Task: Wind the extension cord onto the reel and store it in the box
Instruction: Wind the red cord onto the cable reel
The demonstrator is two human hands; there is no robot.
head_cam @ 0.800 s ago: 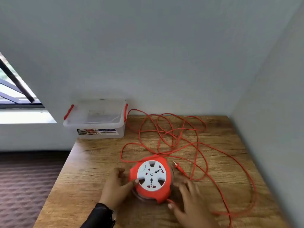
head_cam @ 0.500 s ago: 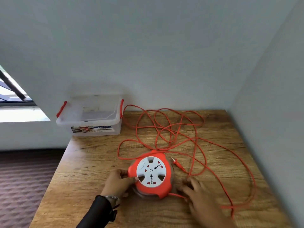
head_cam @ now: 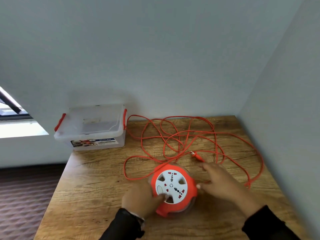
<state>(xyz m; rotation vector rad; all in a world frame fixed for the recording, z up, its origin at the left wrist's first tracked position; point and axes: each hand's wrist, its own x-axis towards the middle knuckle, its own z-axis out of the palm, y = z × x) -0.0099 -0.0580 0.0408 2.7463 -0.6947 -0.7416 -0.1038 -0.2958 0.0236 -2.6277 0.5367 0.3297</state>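
Wooden table [head_cam: 97, 181]: reel [head_cam: 173, 187] flat, sockets up, left hand [head_cam: 138, 200] gripping, right hand [head_cam: 220, 184] open.

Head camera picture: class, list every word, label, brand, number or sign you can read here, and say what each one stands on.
"MULTI-BOX": on the blue band of the label on the front of the clear storage box.
Smaller print and pictures on that label: too blurred to read.
White socket face of the orange cord reel: any markings are too small to read.
No other text shows.
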